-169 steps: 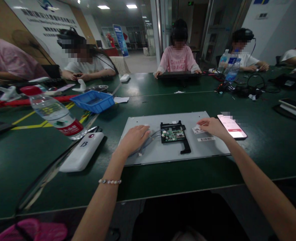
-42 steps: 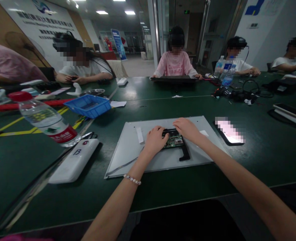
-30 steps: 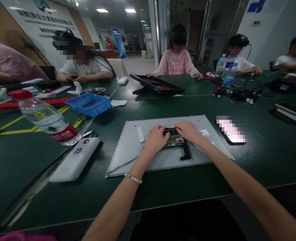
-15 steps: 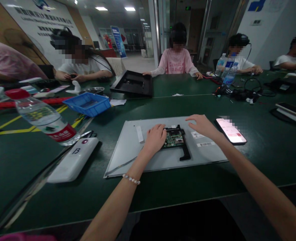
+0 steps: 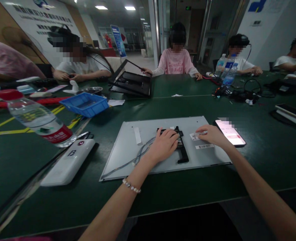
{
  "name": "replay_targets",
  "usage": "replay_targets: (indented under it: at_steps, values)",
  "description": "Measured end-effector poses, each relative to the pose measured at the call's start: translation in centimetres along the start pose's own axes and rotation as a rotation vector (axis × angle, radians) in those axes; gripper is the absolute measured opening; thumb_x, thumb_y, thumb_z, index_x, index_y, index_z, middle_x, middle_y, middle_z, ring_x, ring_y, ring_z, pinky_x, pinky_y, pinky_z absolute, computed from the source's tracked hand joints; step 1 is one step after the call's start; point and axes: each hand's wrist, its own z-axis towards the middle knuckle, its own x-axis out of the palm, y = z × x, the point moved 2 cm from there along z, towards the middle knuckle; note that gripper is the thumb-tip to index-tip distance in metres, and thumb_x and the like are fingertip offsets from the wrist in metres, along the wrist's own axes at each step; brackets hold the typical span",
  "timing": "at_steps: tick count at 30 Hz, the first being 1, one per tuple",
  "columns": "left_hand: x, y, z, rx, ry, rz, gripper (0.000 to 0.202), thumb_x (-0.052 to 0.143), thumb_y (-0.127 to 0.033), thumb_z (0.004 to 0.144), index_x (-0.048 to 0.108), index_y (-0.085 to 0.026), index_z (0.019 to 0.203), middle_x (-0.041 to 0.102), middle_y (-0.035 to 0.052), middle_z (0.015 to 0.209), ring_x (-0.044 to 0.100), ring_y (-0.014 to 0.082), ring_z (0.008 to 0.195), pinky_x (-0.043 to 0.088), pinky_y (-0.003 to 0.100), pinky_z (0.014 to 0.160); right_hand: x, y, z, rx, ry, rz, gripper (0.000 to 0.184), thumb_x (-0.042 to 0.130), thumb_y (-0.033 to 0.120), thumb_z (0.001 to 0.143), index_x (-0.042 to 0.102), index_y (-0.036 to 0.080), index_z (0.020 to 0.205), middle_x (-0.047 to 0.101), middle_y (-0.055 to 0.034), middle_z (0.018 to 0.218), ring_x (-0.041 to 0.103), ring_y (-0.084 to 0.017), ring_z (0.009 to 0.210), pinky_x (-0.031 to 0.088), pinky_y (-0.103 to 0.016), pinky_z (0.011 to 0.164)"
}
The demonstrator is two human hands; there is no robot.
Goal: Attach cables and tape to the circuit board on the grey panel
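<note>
A grey metal panel (image 5: 128,150) lies flat on the green table in front of me. A small circuit board in a black bracket (image 5: 181,150) sits at its middle. My left hand (image 5: 164,145) lies over the board with its fingers bent down on it, covering most of it. My right hand (image 5: 212,134) rests on the panel to the right, fingertips at a white label (image 5: 194,136), with a barcode sticker (image 5: 204,146) just below. Thin cables (image 5: 140,154) run left from the board.
A lit phone (image 5: 229,132) lies right of the panel. A white power bank (image 5: 67,162) and a water bottle (image 5: 37,120) stand at left, a blue tray (image 5: 84,104) beyond. Across the table a person tilts a black monitor shell (image 5: 130,83). More people, bottles and cables are at the far right.
My left hand slid right over the board, uncovering the cables. My right hand left the board and settled by the label. The person opposite lifted and turned a black monitor shell.
</note>
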Motion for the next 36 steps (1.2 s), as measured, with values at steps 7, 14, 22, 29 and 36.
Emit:
replay_targets:
  at_steps: [7, 14, 22, 29, 36]
  values:
    - [0.1, 0.0, 0.0, 0.068, 0.048, -0.029, 0.033, 0.032, -0.030, 0.095, 0.051, -0.023, 0.121, 0.052, 0.0042, 0.124, 0.041, 0.0202, 0.122, 0.017, 0.045, 0.109, 0.5, 0.6, -0.2, -0.032, -0.012, 0.081, 0.018, 0.057, 0.019, 0.074, 0.069, 0.019, 0.087, 0.068, -0.0051, 0.091, 0.063, -0.018, 0.083, 0.050, -0.033, 0.078]
    - [0.1, 0.1, 0.1, 0.063, 0.072, -0.055, 0.034, 0.031, -0.033, 0.096, 0.050, -0.023, 0.123, 0.053, 0.0041, 0.125, 0.044, 0.0196, 0.119, 0.017, 0.045, 0.110, 0.3, 0.4, -0.3, -0.050, -0.091, 0.057, 0.017, 0.058, 0.018, 0.074, 0.069, 0.019, 0.085, 0.067, -0.0060, 0.096, 0.062, -0.018, 0.085, 0.050, -0.033, 0.077]
    - [0.0, 0.0, 0.1, 0.041, 0.071, -0.034, 0.037, 0.032, -0.034, 0.096, 0.044, -0.024, 0.129, 0.052, 0.0054, 0.127, 0.043, 0.0210, 0.121, 0.014, 0.047, 0.110, 0.5, 1.7, -0.3, -0.037, -0.073, 0.179, 0.017, 0.057, 0.026, 0.079, 0.070, 0.021, 0.089, 0.068, -0.0049, 0.096, 0.062, -0.019, 0.089, 0.050, -0.034, 0.078]
    - [-0.6, -0.4, 0.0, 0.061, 0.050, -0.035, 0.036, 0.034, -0.029, 0.095, 0.043, -0.025, 0.130, 0.050, 0.0052, 0.130, 0.038, 0.0207, 0.126, 0.013, 0.047, 0.110, 1.6, 4.9, -0.7, -0.093, 0.097, 0.359, 0.016, 0.056, 0.025, 0.081, 0.068, 0.018, 0.089, 0.070, -0.0042, 0.088, 0.063, -0.016, 0.080, 0.049, -0.030, 0.077]
    - [-1.1, -1.1, -0.1, 0.148, 0.044, -0.051, 0.035, 0.036, -0.024, 0.093, 0.046, -0.028, 0.127, 0.051, 0.0033, 0.125, 0.039, 0.0200, 0.124, 0.016, 0.046, 0.110, 2.9, 5.3, -1.0, -0.107, 0.097, 0.413, 0.015, 0.058, 0.022, 0.079, 0.063, 0.018, 0.093, 0.069, -0.0034, 0.082, 0.063, -0.014, 0.072, 0.049, -0.028, 0.066]
